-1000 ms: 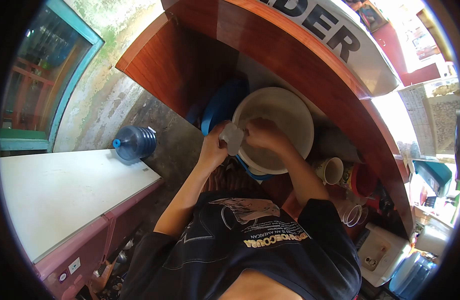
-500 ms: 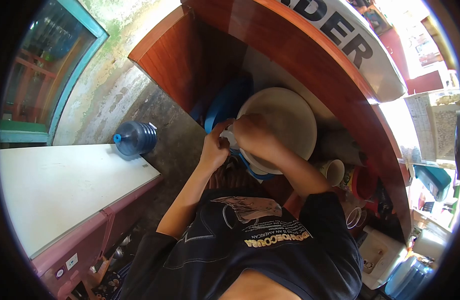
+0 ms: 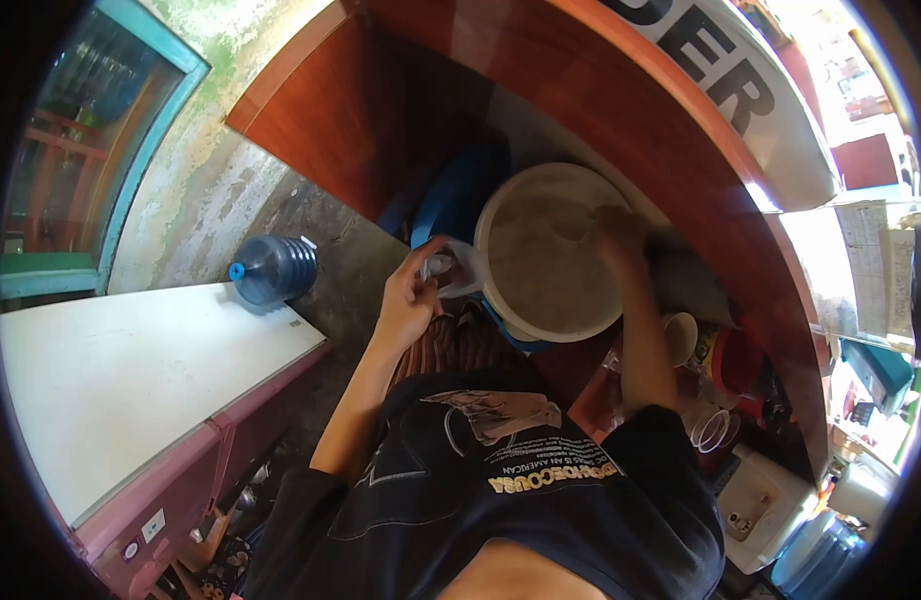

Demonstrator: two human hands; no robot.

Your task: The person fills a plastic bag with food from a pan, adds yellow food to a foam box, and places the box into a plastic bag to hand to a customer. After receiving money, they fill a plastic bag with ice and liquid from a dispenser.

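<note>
My left hand (image 3: 413, 292) is closed on a clear plastic bag (image 3: 466, 272), held at the near left rim of a large round white tub (image 3: 488, 290). Pale, greyish-brown loose stuff (image 3: 546, 285) lies in the tub; its kind cannot be made out. Over the far right side of the tub, my right hand (image 3: 619, 235) is closed on what looks like a small rounded scoop (image 3: 571, 226), dim against the contents. Part of that hand is in shadow.
Behind the tub stands a blue container (image 3: 451, 200). A curved wooden counter (image 3: 681, 130) wraps around the far side. Cups (image 3: 681, 338) and a red container (image 3: 733, 362) sit at right. A water jug (image 3: 274, 270) lies by a white tabletop (image 3: 151, 370) at left.
My right hand has moved right, from beside my left hand at the bag to the far right of the tub. The left hand has shifted slightly left, and the bag now shows more fully.
</note>
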